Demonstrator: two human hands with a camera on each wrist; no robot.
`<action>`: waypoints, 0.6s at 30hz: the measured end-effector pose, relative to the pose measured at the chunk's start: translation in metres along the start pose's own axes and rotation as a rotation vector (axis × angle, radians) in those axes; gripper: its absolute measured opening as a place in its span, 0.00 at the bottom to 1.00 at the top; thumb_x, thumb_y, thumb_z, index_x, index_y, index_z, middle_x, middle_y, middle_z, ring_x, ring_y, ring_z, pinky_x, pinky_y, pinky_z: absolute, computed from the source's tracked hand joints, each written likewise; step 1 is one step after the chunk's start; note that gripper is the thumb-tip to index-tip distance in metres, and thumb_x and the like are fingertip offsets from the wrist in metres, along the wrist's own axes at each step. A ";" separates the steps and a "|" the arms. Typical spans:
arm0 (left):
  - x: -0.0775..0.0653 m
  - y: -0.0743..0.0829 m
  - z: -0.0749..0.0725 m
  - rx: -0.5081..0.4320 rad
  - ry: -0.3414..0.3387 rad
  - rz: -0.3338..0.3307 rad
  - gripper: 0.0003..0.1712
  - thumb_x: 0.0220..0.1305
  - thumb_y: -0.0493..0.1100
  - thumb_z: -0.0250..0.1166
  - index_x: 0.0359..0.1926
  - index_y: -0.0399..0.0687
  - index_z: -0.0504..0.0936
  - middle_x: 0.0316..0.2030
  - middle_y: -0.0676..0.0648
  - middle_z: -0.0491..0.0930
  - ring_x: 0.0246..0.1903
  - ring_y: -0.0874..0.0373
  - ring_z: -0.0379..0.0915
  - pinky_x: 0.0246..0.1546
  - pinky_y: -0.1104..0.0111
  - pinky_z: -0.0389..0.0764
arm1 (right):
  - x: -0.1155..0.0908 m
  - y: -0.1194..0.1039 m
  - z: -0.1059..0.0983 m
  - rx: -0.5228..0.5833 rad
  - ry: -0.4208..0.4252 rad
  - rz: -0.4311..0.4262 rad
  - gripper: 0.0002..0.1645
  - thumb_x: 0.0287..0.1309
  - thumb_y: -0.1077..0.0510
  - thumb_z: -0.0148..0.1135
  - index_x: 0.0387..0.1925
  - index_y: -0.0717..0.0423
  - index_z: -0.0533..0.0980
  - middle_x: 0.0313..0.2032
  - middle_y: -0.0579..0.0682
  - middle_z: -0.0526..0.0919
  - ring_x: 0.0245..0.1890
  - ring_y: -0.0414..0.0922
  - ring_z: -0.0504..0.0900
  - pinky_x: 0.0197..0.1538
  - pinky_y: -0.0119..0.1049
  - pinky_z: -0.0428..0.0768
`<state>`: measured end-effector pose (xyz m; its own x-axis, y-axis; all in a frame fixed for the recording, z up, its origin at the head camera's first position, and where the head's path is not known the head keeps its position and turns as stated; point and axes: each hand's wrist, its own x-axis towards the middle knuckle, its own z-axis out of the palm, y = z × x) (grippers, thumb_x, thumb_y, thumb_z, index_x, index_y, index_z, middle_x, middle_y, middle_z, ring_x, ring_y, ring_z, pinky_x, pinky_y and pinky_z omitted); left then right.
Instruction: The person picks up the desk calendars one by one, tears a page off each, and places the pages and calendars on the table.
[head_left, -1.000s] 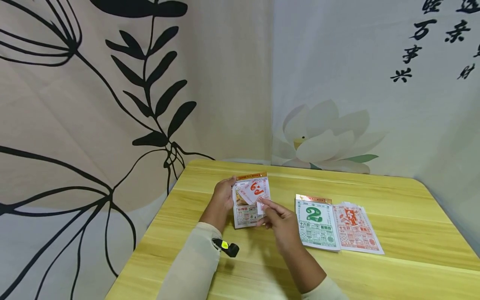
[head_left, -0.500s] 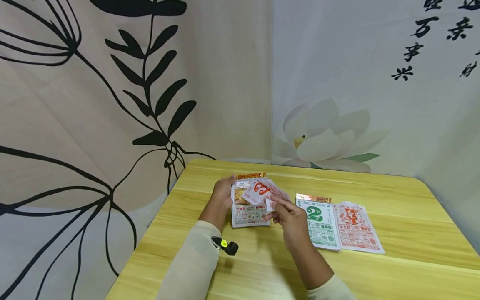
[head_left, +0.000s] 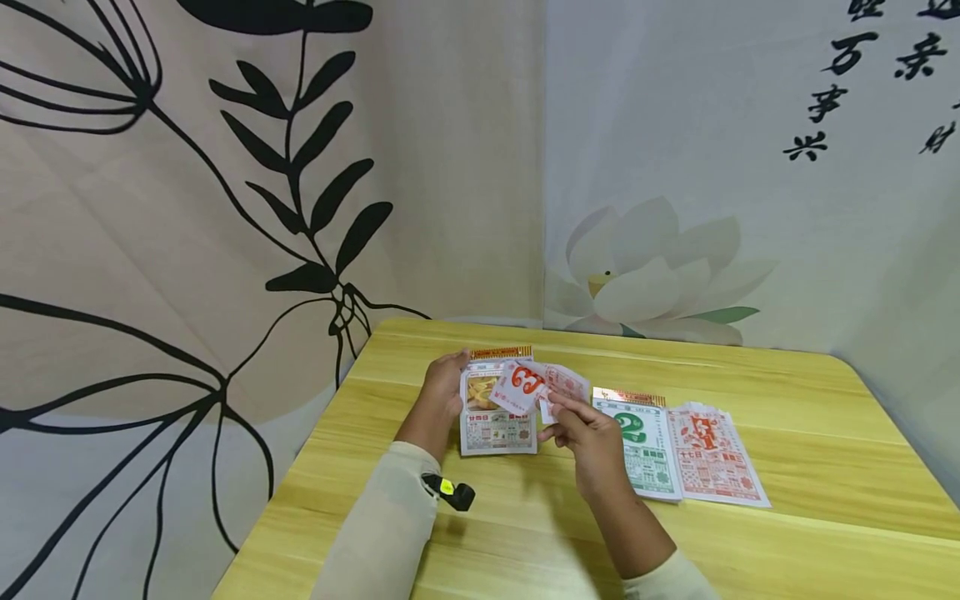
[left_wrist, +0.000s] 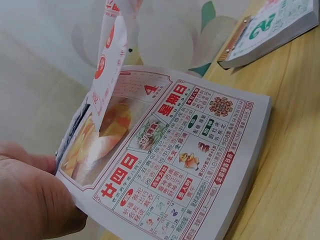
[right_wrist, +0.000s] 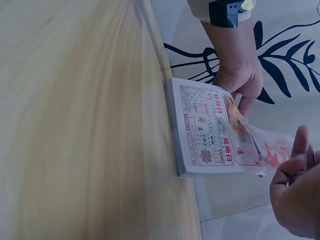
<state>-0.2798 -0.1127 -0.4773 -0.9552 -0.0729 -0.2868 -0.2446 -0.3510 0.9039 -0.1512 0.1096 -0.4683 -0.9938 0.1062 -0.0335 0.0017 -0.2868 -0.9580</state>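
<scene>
My left hand (head_left: pixel 441 396) grips a thick tear-off calendar (head_left: pixel 498 435) by its upper left edge, thumb on the front in the left wrist view. Its top page (left_wrist: pixel 175 165) carries a food picture, red and black print and a red 4. Between thumb and fingers, my right hand (head_left: pixel 592 446) pinches a thin calendar sheet (head_left: pixel 522 385) with red print. The sheet is folded over and overlaps the calendar's upper right part in the head view. In the right wrist view the sheet (right_wrist: pixel 270 150) stretches from the calendar's bound end to the right fingers.
On the wooden table (head_left: pixel 817 417), a second calendar (head_left: pixel 641 450) with a green 2 lies right of the right hand. Beside it rests a pile of red-printed sheets (head_left: pixel 716 454). Printed cloths (head_left: pixel 465 167) hang behind the table's far edge.
My right hand has moved right, drawing the sheet with it, so more of the food picture shows and the sheet spreads out. The left hand stays nearly still on the calendar.
</scene>
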 end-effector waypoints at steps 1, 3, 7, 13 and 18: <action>0.001 0.000 -0.001 0.002 -0.004 0.000 0.23 0.88 0.47 0.54 0.67 0.32 0.74 0.54 0.36 0.80 0.51 0.49 0.83 0.47 0.66 0.89 | 0.000 0.001 -0.001 -0.005 0.001 -0.001 0.19 0.77 0.66 0.62 0.63 0.68 0.83 0.52 0.43 0.89 0.27 0.42 0.90 0.36 0.30 0.81; 0.001 0.000 -0.002 0.004 -0.015 0.000 0.24 0.88 0.48 0.54 0.69 0.32 0.73 0.56 0.34 0.80 0.53 0.47 0.84 0.50 0.64 0.89 | 0.001 0.001 -0.002 -0.030 0.007 0.004 0.19 0.77 0.66 0.61 0.64 0.67 0.83 0.53 0.44 0.89 0.26 0.42 0.90 0.35 0.30 0.81; 0.000 0.001 -0.005 0.013 -0.034 -0.011 0.29 0.89 0.48 0.52 0.77 0.32 0.68 0.66 0.30 0.77 0.61 0.42 0.81 0.58 0.60 0.87 | 0.002 0.001 -0.003 -0.095 0.025 0.051 0.20 0.79 0.63 0.60 0.66 0.62 0.83 0.63 0.54 0.83 0.24 0.40 0.87 0.33 0.30 0.82; -0.001 0.004 -0.006 0.002 -0.053 -0.026 0.32 0.88 0.49 0.53 0.81 0.33 0.63 0.70 0.29 0.74 0.65 0.40 0.79 0.61 0.58 0.86 | 0.002 0.002 -0.004 -0.126 0.041 0.095 0.21 0.82 0.62 0.56 0.68 0.64 0.80 0.69 0.64 0.76 0.23 0.38 0.85 0.33 0.29 0.84; 0.000 0.004 -0.005 -0.009 -0.057 -0.036 0.31 0.88 0.48 0.53 0.79 0.33 0.64 0.68 0.30 0.75 0.64 0.41 0.79 0.58 0.61 0.87 | 0.002 0.003 -0.003 -0.125 0.038 0.088 0.21 0.81 0.65 0.53 0.68 0.66 0.79 0.69 0.66 0.76 0.24 0.39 0.84 0.34 0.29 0.86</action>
<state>-0.2800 -0.1190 -0.4755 -0.9539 -0.0067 -0.3002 -0.2777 -0.3606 0.8904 -0.1525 0.1114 -0.4719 -0.9841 0.1228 -0.1280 0.1053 -0.1760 -0.9787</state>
